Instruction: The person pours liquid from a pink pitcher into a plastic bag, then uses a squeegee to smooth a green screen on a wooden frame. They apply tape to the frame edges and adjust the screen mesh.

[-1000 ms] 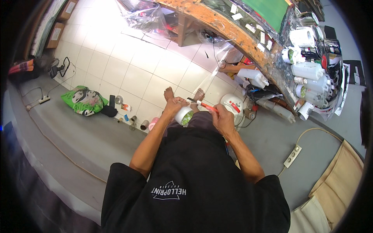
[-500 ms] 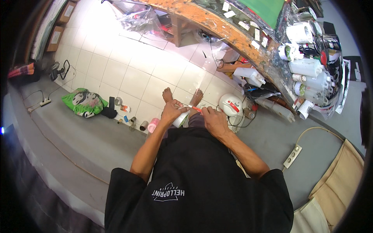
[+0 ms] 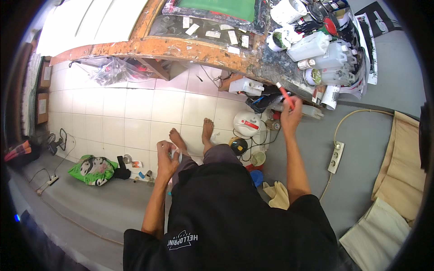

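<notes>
My right hand (image 3: 291, 115) is raised at the front edge of the workbench, closed round a slim red stick-shaped tool (image 3: 285, 94) with a pale tip. That tip points up and left, over the bench edge. Lower and to the left, above my legs, my left hand (image 3: 166, 161) is curled round a small white round container (image 3: 179, 157). Fingers and palm cover most of it. White containers with green insides (image 3: 275, 40) stand on the bench beyond my right hand.
The paint-stained wooden bench (image 3: 190, 53) carries a green-faced screen frame (image 3: 221, 9), translucent jugs (image 3: 308, 46) and pale labels. A white rice-cooker-like appliance (image 3: 247, 123), cables and a blue bowl (image 3: 257, 178) stand below. A power strip (image 3: 335, 157) lies right; a green bag (image 3: 94, 170) lies left.
My hands have moved apart. The right has carried the red tool up and right to the bench edge; the left has shifted left and down with the white container. The view has turned.
</notes>
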The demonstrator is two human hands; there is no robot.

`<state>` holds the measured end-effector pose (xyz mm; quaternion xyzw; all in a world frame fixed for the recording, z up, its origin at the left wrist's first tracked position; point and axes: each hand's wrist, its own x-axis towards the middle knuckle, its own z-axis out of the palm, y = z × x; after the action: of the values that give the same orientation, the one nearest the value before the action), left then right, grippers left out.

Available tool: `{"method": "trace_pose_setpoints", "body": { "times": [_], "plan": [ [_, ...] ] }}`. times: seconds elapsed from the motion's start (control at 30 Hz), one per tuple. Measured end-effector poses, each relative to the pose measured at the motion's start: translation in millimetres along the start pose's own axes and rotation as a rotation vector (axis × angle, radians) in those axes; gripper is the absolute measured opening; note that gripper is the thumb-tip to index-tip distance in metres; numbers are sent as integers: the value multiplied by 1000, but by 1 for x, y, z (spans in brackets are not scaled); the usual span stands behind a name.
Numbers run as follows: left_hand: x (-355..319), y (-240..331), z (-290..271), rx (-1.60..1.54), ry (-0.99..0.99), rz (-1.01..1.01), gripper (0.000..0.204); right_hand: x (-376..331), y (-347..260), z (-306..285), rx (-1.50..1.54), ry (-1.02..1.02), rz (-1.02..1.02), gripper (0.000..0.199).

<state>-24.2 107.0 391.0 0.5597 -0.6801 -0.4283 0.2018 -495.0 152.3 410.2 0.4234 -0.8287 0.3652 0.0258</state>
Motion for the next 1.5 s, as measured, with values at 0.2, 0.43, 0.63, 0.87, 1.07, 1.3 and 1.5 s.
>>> {"method": "trace_pose_setpoints", "body": {
  "times": [0.2,0.43,0.63,0.87,1.07,1.3,1.5],
  "plan": [
    [49,73,17,-204,-149,110,18,73,54,33,-449,89,-243,21],
    [96,163,99,-685,58,-84,17,-32,-46,29,631,-415,7,14],
    [136,231,142,-36,287,494,45,-33,-104,32,545,-271,234,19],
    [131,205,135,125,-102,611,53,69,-11,62,-314,-32,-369,29],
    [114,59,95,73,-281,-7,45,35,-51,68,-375,138,-289,42],
    [165,-24,-5,109,-195,-170,58,-64,-91,271,568,-566,351,79],
    [228,-50,-62,134,-346,-60,67,-55,-30,442,125,-1003,622,80]
  ]
}}
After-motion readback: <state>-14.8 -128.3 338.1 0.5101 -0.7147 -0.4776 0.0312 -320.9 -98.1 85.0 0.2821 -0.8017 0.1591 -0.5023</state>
